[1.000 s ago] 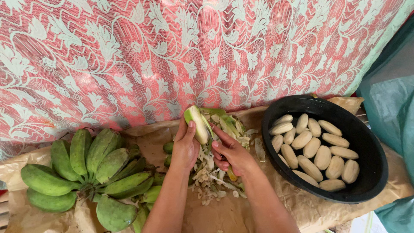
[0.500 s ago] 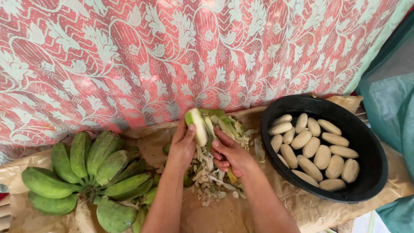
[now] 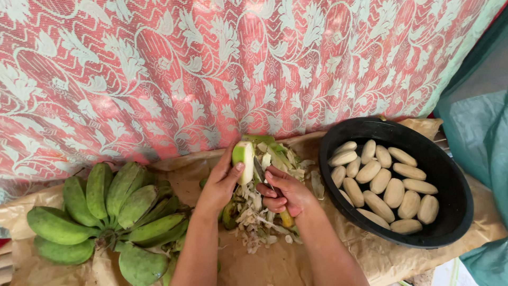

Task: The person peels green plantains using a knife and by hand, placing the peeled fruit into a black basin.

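Note:
My left hand (image 3: 221, 182) grips a partly peeled green banana (image 3: 243, 157), held upright over a heap of peelings (image 3: 259, 212). My right hand (image 3: 283, 191) holds a small knife (image 3: 259, 169) with a yellow handle, its blade set against the banana's side. To the right stands a black bowl (image 3: 455, 212) filled with several peeled pale bananas (image 3: 386, 182). A bunch of unpeeled green bananas (image 3: 106, 212) lies to the left.
Brown paper (image 3: 275, 265) covers the surface under everything. A red and white lace-patterned cloth (image 3: 211, 69) hangs close behind. Teal fabric (image 3: 484, 143) sits at the right edge.
The hands and banana have stayed in almost the same place. The knife has shifted slightly along the banana.

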